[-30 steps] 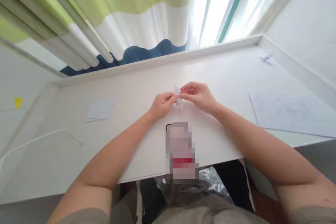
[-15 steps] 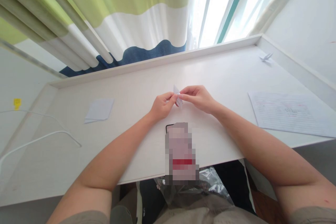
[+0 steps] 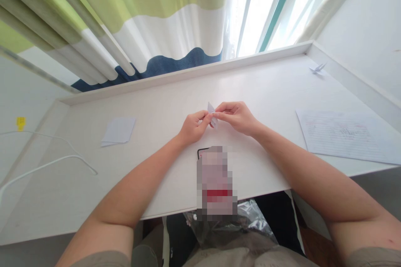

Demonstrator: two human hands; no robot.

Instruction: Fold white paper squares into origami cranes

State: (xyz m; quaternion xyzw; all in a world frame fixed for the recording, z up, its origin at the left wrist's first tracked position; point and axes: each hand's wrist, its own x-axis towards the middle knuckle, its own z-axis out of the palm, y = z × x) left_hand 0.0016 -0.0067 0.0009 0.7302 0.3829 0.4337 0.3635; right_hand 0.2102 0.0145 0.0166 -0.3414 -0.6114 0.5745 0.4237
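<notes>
A small piece of folded white paper [image 3: 211,107] is held up over the middle of the desk, with one pointed tip upward. My left hand [image 3: 194,127] pinches it from the left, thumb and fingers closed on it. From the right, my right hand [image 3: 237,117] grips its other side between thumb and fingertips. The fingers cover much of the paper, so its full shape is hidden. Below the hands lies a blurred-out object with a dark rounded corner [image 3: 200,152], near the desk's front edge.
Square white sheets [image 3: 119,130] lie at the left on the white desk [image 3: 163,175]. A folded paper figure [image 3: 318,69] sits in the far right corner, and lined written pages [image 3: 347,135] rest at the right. A white cable [image 3: 73,157] loops at the left. A raised rim [image 3: 188,72] borders the back.
Almost nothing differs. The folded paper's tip has shifted very slightly to the right, and both hands keep their pinch on it.
</notes>
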